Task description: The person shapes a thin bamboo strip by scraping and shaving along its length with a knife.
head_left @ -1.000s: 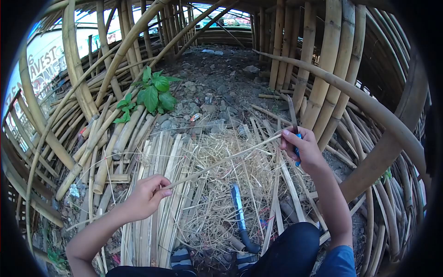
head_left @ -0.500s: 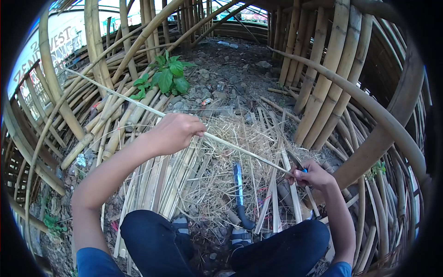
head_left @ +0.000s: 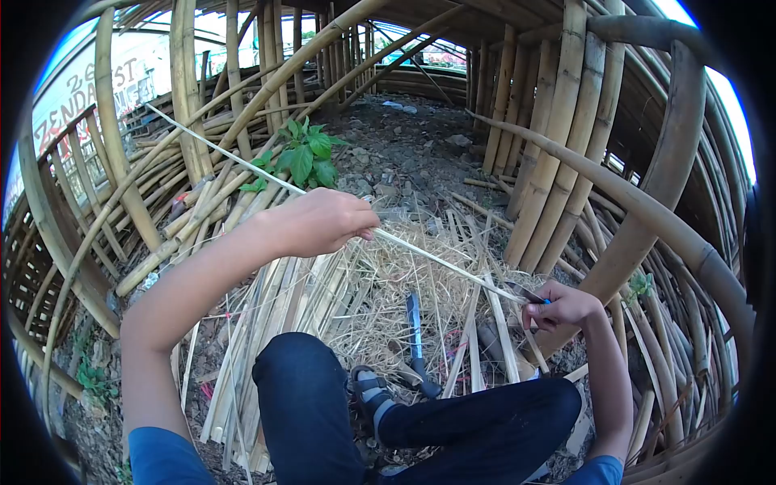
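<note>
My left hand (head_left: pixel 327 224) is closed around a long, thin bamboo strip (head_left: pixel 436 260). The strip slants from the upper left, past my left hand, down to my right hand. In my closed right hand (head_left: pixel 566 305) is a knife (head_left: pixel 527 293) with a dark blade and a bit of blue at the handle. Its blade lies against or just beside the strip's near end; exact contact is too small to tell. Beneath the strip, a machete (head_left: pixel 416 327) with a dark handle lies on a heap of pale shavings (head_left: pixel 396 279).
Split bamboo slats (head_left: pixel 271 331) lie beside my left leg. Bamboo poles (head_left: pixel 558 137) stand at the right, and a curved pole (head_left: pixel 630 194) crosses there. A leafy green plant (head_left: pixel 303 153) grows ahead by stony ground (head_left: pixel 396 153). More bamboo is stacked on both sides.
My left hand has shifted slightly right in view, and my right hand too, both still holding strip and knife. My legs have changed position, and the view has tilted a little.
</note>
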### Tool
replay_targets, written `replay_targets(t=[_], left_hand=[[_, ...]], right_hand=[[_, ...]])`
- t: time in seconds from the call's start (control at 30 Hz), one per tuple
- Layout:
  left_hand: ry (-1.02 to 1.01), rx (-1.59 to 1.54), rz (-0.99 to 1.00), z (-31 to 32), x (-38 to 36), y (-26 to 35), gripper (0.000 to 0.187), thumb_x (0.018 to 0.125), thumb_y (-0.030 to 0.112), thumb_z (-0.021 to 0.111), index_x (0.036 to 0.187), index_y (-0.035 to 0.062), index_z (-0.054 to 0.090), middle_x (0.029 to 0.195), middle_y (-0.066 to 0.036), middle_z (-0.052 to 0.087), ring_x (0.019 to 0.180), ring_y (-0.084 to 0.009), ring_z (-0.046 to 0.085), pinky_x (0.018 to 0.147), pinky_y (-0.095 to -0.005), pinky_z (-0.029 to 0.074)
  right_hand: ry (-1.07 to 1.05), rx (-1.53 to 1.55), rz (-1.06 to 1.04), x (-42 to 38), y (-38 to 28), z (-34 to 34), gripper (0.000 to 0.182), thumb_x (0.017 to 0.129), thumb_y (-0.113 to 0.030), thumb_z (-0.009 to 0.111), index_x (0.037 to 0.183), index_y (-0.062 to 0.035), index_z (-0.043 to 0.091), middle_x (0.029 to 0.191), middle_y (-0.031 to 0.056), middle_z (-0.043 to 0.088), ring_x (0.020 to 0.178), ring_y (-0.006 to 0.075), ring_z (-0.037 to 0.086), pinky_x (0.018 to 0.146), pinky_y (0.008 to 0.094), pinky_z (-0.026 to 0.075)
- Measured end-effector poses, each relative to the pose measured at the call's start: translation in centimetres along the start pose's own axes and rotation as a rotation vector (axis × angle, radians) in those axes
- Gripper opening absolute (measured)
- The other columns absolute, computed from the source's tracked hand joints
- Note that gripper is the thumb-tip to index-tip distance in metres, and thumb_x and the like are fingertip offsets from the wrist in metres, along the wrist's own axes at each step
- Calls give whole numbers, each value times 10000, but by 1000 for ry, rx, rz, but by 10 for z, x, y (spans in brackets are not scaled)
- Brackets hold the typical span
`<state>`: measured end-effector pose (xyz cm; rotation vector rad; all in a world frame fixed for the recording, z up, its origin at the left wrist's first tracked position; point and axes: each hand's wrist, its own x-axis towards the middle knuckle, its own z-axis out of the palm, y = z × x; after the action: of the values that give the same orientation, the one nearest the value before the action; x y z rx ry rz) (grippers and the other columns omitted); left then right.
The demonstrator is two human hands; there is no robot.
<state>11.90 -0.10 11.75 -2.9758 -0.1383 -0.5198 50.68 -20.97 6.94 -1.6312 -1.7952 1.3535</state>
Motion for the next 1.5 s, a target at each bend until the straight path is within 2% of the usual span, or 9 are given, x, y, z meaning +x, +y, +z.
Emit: replay_targets(t=[0.3,0.5,0.7,0.8,0.87,0.93,1.13,1.3,1.5], left_hand=[[-179,408,-58,-48,-13,18,125,805,61,616,921,26,585,851,-96,607,881,-269,599,772,-404,474],[-269,259,-292,-65,-32,29,181,896,181,586,977,20,579,838,-137,603,830,-335,598,749,-435,458],[-339,-112,-584,-39,-50,19,177,908,153,580,975,-7,616,838,-145,642,779,-300,611,711,-389,456],[-437,-318,-715,-8,-53,4,188,919,167,589,946,-16,615,746,-73,597,687,-175,544,663,-327,431],[-464,-590,-805,16,-49,-2,194,929,182,593,923,-12,609,699,-4,544,678,-82,499,624,-272,405],[-455,-840,-950,47,-53,-17,140,942,138,571,902,5,585,684,30,519,594,-42,431,517,-228,346],[-364,-1032,-1024,113,-33,-26,113,957,109,529,958,24,603,645,35,487,540,-26,401,476,-181,299],[-325,-1210,-1007,177,-23,-47,151,976,135,500,1027,22,587,644,21,478,509,-35,379,450,-185,287],[-321,-1291,-1132,194,24,-21,110,986,114,473,976,35,549,675,5,490,496,-27,343,448,-170,276]], right_hand=[[265,-21,-148,-26,45,-3,239,924,-182,609,835,20,701,584,27,602,529,77,539,520,246,435],[307,-67,-165,-25,96,-28,194,914,-139,610,901,33,698,643,32,633,595,94,602,579,253,467],[1247,-69,-405,-10,135,-32,253,983,-165,515,859,35,608,693,5,560,690,80,515,674,245,433],[1301,86,-154,-10,130,-2,282,991,-193,508,838,30,588,672,-1,505,667,90,475,644,239,397],[1395,-152,-339,20,147,17,445,1000,-373,472,804,12,579,639,-26,445,621,61,413,563,234,313],[1275,245,-205,25,136,43,600,1004,-507,345,799,8,574,578,-41,366,542,51,308,505,243,243],[1102,634,-186,76,139,62,338,986,-306,516,792,-31,545,594,-48,431,533,22,359,477,211,298],[966,329,-99,127,156,94,411,969,-386,531,780,-22,547,640,6,529,558,66,497,500,248,408],[868,479,6,165,141,136,379,995,-335,471,878,10,575,650,28,550,601,85,516,552,280,423]])
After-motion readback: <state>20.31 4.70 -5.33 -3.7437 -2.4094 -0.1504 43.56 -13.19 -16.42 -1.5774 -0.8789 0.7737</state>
